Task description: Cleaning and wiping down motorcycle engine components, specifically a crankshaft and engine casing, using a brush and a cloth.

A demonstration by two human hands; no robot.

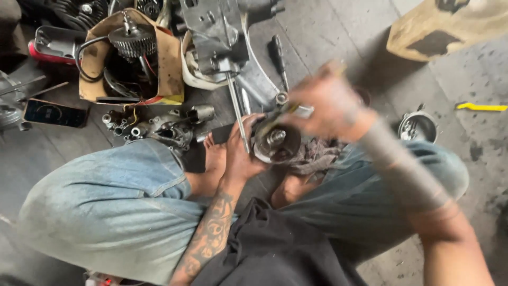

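The person squats on a concrete floor point(328, 32) with knees wide, and both hands meet over a round metal engine part point(275, 140) held low between the bare feet. The left hand point(241, 151) cups the part from its left side, fingers wrapped over the rim and closed on it, the thumb side towards the body. The part's round face looks up at the camera, with a hub or nut at its centre, so its axis runs roughly upright and towards the viewer. The right hand point(325, 103) is just above and to the right of the part, blurred by motion; whether its fingers are spread or gripping something I cannot tell, though a pale streak near its top may be a tool. So the part lies down and to the left of the right hand, and the left hand is the nearer one, already touching it. A dirty rag point(317, 156) lies under the part's right edge. A thin steel rod point(236, 111) slants down from a grey engine block point(217, 32) to just left of the part. Further left a cardboard box point(164, 58) holds a gear point(131, 41) and wires, and a dark phone point(54, 113) lies flat nearby. A small metal cup point(418, 127) stands well apart, on the right.
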